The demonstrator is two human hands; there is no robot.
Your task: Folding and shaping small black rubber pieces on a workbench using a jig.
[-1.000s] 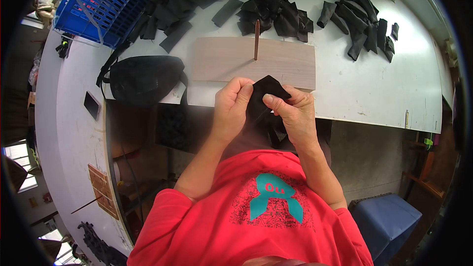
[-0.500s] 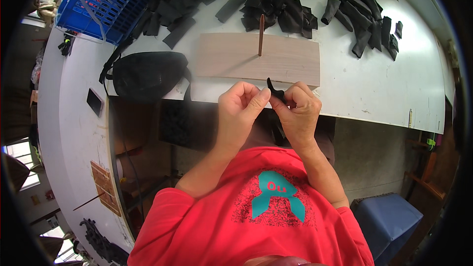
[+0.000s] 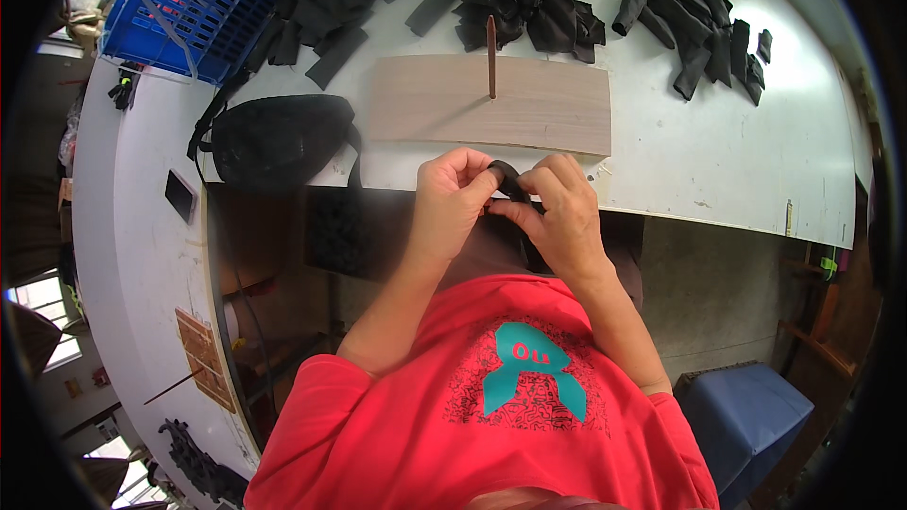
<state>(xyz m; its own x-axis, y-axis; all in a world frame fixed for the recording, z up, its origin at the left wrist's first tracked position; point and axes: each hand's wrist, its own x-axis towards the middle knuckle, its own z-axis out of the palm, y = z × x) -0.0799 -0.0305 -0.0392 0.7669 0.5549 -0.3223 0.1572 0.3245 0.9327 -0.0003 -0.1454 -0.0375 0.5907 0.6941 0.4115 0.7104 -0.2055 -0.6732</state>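
Observation:
Between my two hands, just in front of the table's near edge, is a small black piece of fabric (image 3: 511,182). My left hand (image 3: 452,191) pinches its left end between thumb and fingers. On the other side my right hand (image 3: 556,203) grips it with thumb and fingertips, and the piece bows upward between them. Part of it is hidden by my fingers. Just beyond my hands lies a flat wooden board (image 3: 557,113), with a brown pointed stick (image 3: 491,61) standing upright from it.
Several black fabric pieces lie in heaps, one behind the board (image 3: 539,5) and another at the far right (image 3: 694,28). A black bag (image 3: 279,142) and a dark phone (image 3: 179,195) are to the left. A blue basket (image 3: 179,14) stands far left; a blue stool (image 3: 746,425) is lower right.
My hands have shifted slightly left, and my right hand has turned with its fingers over the top. The black piece, which had one end pointing up, now curves between both hands.

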